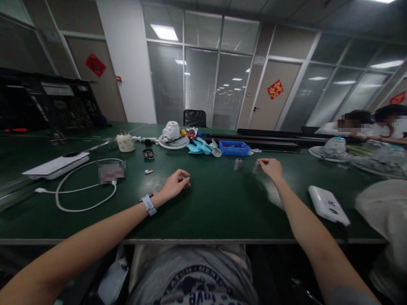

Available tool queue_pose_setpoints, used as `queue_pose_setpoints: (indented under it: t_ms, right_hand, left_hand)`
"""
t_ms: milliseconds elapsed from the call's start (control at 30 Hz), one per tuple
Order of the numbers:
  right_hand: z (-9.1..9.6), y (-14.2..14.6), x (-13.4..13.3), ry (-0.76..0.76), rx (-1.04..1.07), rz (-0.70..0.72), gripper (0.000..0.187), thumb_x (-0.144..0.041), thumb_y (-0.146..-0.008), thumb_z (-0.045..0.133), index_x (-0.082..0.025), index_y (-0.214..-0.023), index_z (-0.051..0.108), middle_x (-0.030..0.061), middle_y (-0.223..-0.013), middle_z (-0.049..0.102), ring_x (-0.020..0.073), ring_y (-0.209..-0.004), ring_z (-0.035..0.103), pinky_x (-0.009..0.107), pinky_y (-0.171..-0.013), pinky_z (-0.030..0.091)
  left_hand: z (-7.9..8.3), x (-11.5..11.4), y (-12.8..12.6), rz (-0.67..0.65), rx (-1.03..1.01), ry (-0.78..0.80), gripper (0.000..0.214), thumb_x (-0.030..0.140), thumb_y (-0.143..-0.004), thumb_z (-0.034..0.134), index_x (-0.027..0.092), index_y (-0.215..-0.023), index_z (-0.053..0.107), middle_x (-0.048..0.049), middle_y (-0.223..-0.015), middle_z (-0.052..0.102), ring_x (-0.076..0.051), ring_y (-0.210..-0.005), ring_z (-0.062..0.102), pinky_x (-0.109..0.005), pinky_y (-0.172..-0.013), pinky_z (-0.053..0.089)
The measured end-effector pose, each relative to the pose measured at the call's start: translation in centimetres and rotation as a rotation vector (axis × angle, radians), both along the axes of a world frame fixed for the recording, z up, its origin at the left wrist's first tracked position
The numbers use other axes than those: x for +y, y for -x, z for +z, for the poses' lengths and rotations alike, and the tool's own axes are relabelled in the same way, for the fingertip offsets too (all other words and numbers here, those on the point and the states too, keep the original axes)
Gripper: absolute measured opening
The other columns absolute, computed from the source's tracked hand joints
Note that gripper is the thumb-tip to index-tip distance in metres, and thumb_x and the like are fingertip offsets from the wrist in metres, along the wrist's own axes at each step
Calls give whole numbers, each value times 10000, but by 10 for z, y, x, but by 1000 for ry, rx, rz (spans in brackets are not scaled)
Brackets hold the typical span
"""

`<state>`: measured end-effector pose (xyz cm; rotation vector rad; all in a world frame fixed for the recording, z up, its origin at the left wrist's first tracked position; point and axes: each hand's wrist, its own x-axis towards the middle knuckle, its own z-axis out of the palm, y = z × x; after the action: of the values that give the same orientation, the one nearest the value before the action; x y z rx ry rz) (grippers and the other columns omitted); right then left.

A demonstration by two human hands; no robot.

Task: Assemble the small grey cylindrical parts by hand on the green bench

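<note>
The right hand (271,168) reaches far over the green surface (216,203) and its fingers (262,161) touch the top of a small grey cylinder (255,167); they rest on it from above, and I cannot tell if they really grip it. A second grey cylinder (237,164) stands upright just beside the first one, on the side toward the left hand. Both cylinders stand a little in front of the blue tray (234,148), on the side closer to the person.

The left hand (175,183) lies on the surface, well apart from the cylinders. Its fingers are curled loosely and the thumb meets the fingertips, but nothing can be seen between them. A watch with a pale strap (148,204) is on this wrist.

Beside the blue tray lie light blue fan blades (200,147), and next to them a white fan motor sits on a round white grille (172,136). Farther from the tray stand a cream jar (125,141) and a white flat device (57,165) with a white cable (84,190) in a loop.

The person's grey shirt (197,281) carries dark blue printed letters at the bottom edge; only a part like "MENT" is readable. On the doors behind hang red diamond-shaped papers (275,89) with gold signs, too small to read.
</note>
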<state>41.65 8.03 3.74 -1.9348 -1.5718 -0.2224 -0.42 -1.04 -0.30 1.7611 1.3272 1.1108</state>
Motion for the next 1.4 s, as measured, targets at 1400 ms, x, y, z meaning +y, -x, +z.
queue_pose_setpoints:
  t_ms: [1400]
  right_hand:
    - [-7,160,-88,234,488,1086,424,-355,-650,804,-172,-1012,678,60,-1021,718,199,-962,664,379,-945,487]
  left_hand:
    - [27,-33,-15,-66,67,-228,351,484,-869,521,209,-1087,507,-32,-860,704,-176,-734,650,-296,-662,474]
